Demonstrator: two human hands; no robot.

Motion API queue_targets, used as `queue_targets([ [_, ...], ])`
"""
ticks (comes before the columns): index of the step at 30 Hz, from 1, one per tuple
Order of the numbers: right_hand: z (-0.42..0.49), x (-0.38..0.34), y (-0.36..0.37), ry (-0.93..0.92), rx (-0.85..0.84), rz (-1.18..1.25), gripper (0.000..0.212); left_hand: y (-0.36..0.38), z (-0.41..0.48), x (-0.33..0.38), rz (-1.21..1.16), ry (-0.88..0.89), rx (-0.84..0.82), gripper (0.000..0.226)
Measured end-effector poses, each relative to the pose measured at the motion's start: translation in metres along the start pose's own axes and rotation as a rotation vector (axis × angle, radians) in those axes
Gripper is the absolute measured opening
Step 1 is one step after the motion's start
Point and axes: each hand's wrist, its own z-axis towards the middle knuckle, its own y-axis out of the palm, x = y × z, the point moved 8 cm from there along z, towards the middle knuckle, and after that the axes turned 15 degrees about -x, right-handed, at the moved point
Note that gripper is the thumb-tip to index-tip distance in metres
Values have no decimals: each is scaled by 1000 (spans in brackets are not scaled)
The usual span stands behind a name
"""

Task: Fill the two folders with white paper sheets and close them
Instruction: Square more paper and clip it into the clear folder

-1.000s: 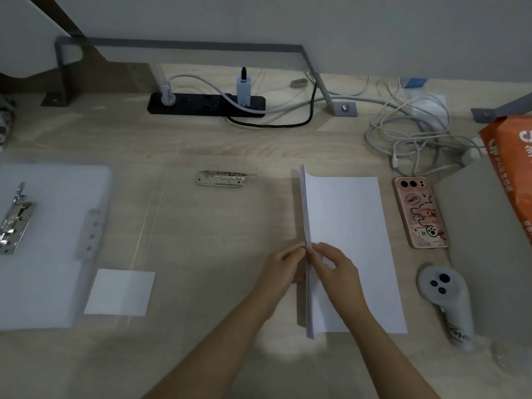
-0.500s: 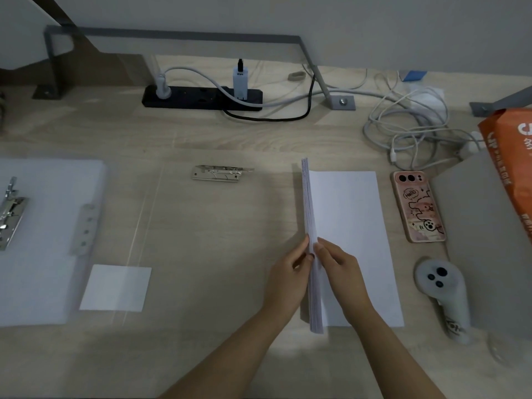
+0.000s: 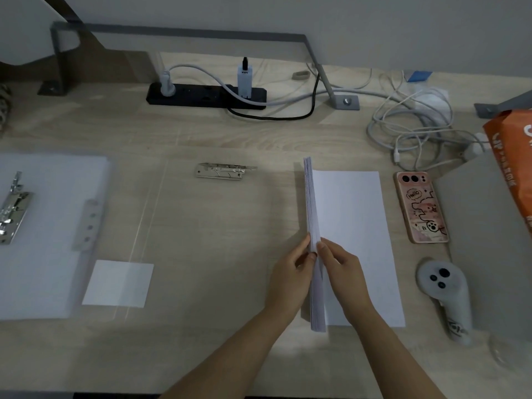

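Both hands, left point(image 3: 290, 272) and right point(image 3: 342, 266), grip clamped on the upright sheets point(image 3: 313, 226) right of centre on the bench point(image 3: 218, 226); best tap edges flush before carrying them left to the open folder point(image 3: 51, 226)

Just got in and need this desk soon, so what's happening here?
A person is filling folders with paper. Both hands, left hand and right hand, pinch a stack of white sheets standing on its long edge, beside a sheet lying flat on the desk. The clear folder lies open at the left with its metal clip showing. A second clip sits at the middle.
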Motion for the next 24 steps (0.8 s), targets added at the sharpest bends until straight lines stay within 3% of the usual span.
queue_targets([
  [3, 1, 0, -2, 0, 44, -27, 25, -3, -2, 1, 51, -12, 71, 40],
  [8, 1, 1, -3, 13, 133, -16, 35, -22, 0, -9, 196, -106, 222, 35],
  [24, 4, 1, -3, 4, 121, -101, 29, -16, 6, -19, 136, -113, 103, 45],
])
